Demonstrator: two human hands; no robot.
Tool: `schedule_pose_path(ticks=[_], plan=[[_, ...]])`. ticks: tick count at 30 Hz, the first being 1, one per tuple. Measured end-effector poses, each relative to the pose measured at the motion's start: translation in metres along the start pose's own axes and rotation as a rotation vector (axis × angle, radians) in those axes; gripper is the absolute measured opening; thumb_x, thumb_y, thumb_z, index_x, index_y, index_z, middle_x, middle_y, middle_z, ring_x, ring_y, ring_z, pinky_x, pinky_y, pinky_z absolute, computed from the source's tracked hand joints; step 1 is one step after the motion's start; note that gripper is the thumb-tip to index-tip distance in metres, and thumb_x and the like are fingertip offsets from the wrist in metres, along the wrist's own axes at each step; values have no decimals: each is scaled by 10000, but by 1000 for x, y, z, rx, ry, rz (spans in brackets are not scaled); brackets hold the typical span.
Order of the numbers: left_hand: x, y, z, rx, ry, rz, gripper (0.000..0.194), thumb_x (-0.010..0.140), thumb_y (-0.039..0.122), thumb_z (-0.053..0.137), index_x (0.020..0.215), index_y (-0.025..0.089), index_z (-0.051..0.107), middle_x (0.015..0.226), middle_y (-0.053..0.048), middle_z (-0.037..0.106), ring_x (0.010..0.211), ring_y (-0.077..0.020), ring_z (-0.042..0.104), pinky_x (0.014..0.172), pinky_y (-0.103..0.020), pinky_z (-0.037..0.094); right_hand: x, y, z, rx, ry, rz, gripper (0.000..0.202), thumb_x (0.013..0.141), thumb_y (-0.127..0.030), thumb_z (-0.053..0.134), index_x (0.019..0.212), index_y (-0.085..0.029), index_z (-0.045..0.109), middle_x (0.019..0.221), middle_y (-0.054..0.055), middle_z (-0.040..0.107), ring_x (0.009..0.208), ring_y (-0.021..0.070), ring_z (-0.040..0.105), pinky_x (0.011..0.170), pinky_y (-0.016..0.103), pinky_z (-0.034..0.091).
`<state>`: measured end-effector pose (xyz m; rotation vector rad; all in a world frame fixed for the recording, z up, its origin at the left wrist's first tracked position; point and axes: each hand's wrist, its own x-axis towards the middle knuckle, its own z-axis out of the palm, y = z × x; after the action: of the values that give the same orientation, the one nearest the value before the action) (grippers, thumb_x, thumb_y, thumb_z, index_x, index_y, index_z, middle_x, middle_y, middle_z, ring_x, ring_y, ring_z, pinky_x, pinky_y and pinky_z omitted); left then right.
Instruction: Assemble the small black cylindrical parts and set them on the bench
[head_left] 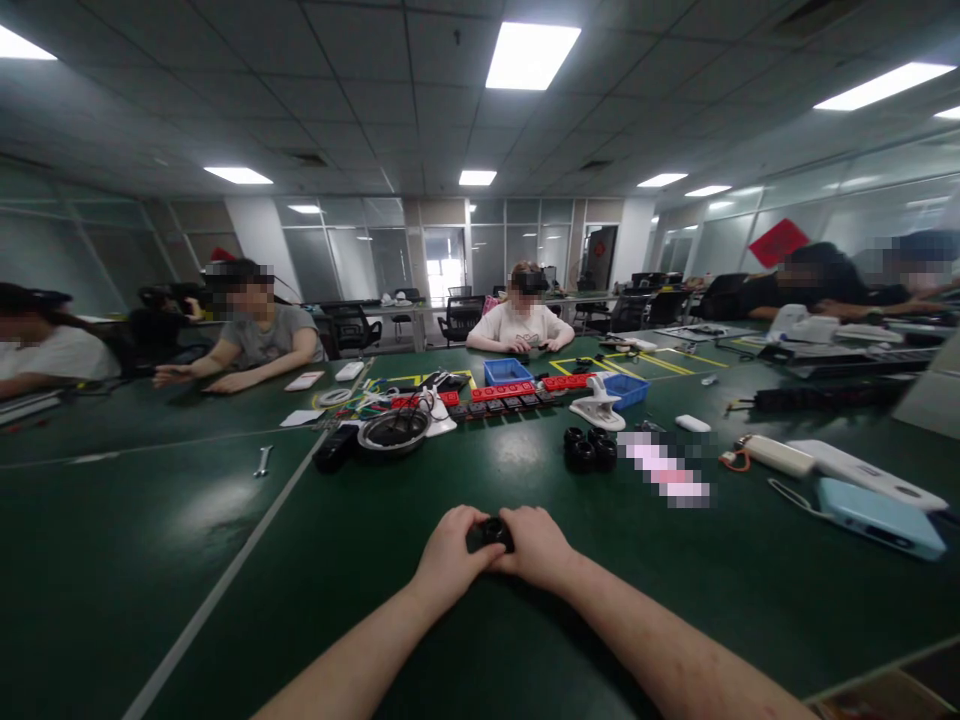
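Observation:
Both my hands meet over the green table in front of me, around a small black wheel-like round part (pixel 493 533). My left hand (pixel 454 545) curls its fingers about the part's left side, thumb across its near edge. From the right, my right hand (pixel 536 545) grips the same part, fingers bent over its far side. The fingers hide much of its rim. Ahead and to the right, several similar black round parts (pixel 590 450) stand close together on the table.
Beyond my hands lie a round black fan-like item (pixel 394 430), a white clip-like stand (pixel 598 405), blue bins (pixel 507 372) and red strips (pixel 501 389). A wrench (pixel 262 461) rests at left, a light-blue device (pixel 879 517) at right. Other people (pixel 521 325) sit around the green table (pixel 337 570).

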<state>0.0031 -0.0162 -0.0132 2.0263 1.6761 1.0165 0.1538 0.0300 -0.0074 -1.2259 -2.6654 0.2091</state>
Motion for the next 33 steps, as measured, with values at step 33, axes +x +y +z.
schedule_pose_path(ticks=[33], plan=[[0, -2, -5, -66, -79, 140, 374, 716, 212, 619, 1079, 250, 537, 1035, -35, 555, 1001, -203, 498, 873, -345, 395, 13, 36, -1, 405, -127, -228, 235, 632, -307, 669, 789, -148, 597, 764, 14, 561, 707, 155, 503, 600, 237, 352]])
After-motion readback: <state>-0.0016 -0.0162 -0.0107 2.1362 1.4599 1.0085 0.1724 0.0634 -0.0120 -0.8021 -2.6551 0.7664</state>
